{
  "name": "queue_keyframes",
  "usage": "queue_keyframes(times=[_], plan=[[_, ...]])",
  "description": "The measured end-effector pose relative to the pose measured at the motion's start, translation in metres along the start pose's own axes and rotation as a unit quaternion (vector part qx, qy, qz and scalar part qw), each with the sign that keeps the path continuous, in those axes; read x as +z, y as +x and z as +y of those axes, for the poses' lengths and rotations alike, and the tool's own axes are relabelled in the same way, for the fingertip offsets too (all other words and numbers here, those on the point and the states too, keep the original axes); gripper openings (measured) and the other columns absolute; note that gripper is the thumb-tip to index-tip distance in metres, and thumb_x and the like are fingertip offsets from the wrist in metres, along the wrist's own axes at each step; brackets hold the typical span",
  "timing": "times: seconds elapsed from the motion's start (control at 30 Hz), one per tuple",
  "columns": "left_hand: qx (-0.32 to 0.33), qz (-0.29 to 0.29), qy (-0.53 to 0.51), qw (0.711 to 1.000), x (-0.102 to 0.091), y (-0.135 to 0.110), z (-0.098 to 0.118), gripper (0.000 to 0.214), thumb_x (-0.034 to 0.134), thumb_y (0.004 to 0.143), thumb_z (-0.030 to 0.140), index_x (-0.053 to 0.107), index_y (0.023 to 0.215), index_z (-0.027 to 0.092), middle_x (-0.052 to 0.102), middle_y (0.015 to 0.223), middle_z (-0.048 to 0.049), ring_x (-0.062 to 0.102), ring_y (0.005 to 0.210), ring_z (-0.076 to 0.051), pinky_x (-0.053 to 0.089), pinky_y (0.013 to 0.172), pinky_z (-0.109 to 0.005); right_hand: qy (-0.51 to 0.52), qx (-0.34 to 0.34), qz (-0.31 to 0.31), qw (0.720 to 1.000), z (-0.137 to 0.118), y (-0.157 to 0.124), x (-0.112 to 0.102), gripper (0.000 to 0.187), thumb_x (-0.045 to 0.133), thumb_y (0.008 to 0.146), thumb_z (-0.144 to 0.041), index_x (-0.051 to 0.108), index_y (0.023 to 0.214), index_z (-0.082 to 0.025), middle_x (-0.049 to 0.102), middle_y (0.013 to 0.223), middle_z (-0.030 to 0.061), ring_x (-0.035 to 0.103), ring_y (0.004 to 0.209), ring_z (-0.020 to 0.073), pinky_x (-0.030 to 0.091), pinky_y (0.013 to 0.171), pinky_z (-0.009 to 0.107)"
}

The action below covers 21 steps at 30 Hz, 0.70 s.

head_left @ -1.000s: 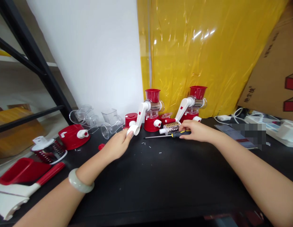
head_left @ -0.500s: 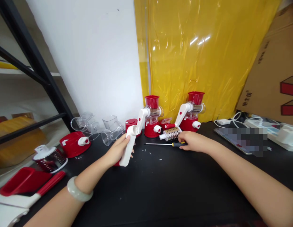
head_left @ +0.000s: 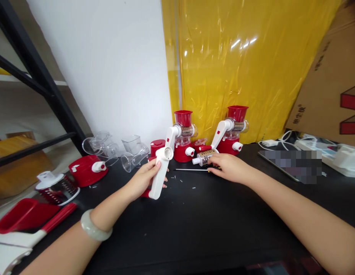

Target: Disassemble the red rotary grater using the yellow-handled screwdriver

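My left hand (head_left: 141, 178) is closed round a white crank handle (head_left: 160, 175) with a red grip at its lower end. The round socket at the crank's top faces up. My right hand (head_left: 230, 168) reaches over a screwdriver (head_left: 190, 169) lying on the black table, its fingers bent round the handle, which they mostly hide. The thin shaft points left. Just behind those fingers lies a metal grater drum (head_left: 205, 157) with a white end. Two assembled red rotary graters (head_left: 183, 151) (head_left: 229, 145) stand behind.
At left are a red base (head_left: 87, 171), a drum with a white rim (head_left: 57, 188), clear plastic housings (head_left: 134, 152), a red hopper (head_left: 25, 214) and a white part with a red grip. A tablet (head_left: 277, 166), cables and a power strip (head_left: 320, 152) sit right. White scraps dot the table (head_left: 177, 229).
My right hand has slid left along the screwdriver and now covers its handle. My left hand has shifted slightly right, turning the crank's socket more into view. The camera view has tilted slightly.
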<state>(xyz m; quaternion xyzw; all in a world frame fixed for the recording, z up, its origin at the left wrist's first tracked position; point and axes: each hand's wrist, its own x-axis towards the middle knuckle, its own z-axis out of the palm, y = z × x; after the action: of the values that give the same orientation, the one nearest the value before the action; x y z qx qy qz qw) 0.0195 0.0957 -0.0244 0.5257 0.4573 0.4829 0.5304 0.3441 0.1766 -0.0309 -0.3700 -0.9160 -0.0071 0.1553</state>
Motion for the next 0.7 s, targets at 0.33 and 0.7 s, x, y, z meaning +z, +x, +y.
queue_keyframes(times=[0.33, 0.7], plan=[[0.181, -0.042, 0.210, 0.960, -0.002, -0.006, -0.003, 0.050, 0.058, 0.094, 0.054, 0.055, 0.131, 0.020, 0.059, 0.107, -0.0077, 0.065, 0.088, -0.022, 0.060, 0.077, -0.039, 0.516, -0.045, 0.022, 0.855, -0.086, 0.038, 0.020, 0.019, 0.043, 0.101, -0.031, 0.057, 0.099, -0.018, 0.061, 0.076, 0.0003, 0.063, 0.066, 0.0133, 0.044, 0.053, 0.023], [0.342, -0.054, 0.360, 0.866, -0.015, -0.003, -0.007, 0.044, 0.047, 0.103, 0.040, 0.044, 0.141, 0.019, 0.062, 0.123, -0.0130, 0.060, 0.112, -0.026, 0.047, 0.102, -0.043, 0.612, -0.051, -0.037, 0.788, -0.114, 0.079, 0.021, 0.022, 0.040, 0.105, -0.031, 0.047, 0.087, -0.020, 0.052, 0.061, -0.0079, 0.052, 0.048, 0.0070, 0.038, 0.046, 0.020]])
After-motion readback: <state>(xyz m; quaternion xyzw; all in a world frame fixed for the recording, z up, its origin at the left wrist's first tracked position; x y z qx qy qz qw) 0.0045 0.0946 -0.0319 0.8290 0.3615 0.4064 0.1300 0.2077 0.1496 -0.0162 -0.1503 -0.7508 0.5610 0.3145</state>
